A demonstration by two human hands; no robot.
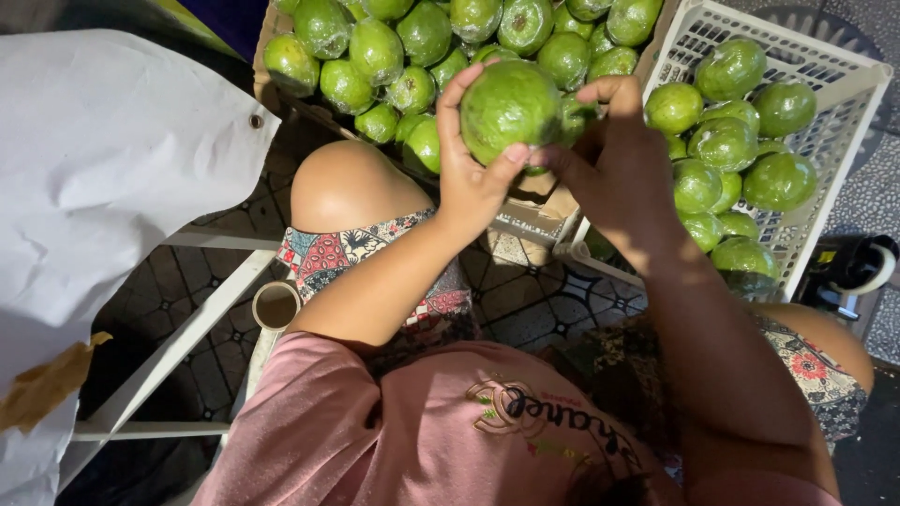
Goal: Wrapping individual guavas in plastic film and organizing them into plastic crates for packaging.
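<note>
My left hand cups a large round green fruit, thumb pressed against its lower side, and holds it up above the edge of a cardboard box. My right hand touches the fruit's right side with curled fingers; what they pinch is hidden behind the fruit. Both hands are over the gap between the box and a white crate.
The cardboard box at the top holds several green fruits. The white plastic crate on the right holds several more. A large white sheet lies at left, over a white frame with a tube end. My knees flank a patterned tile floor.
</note>
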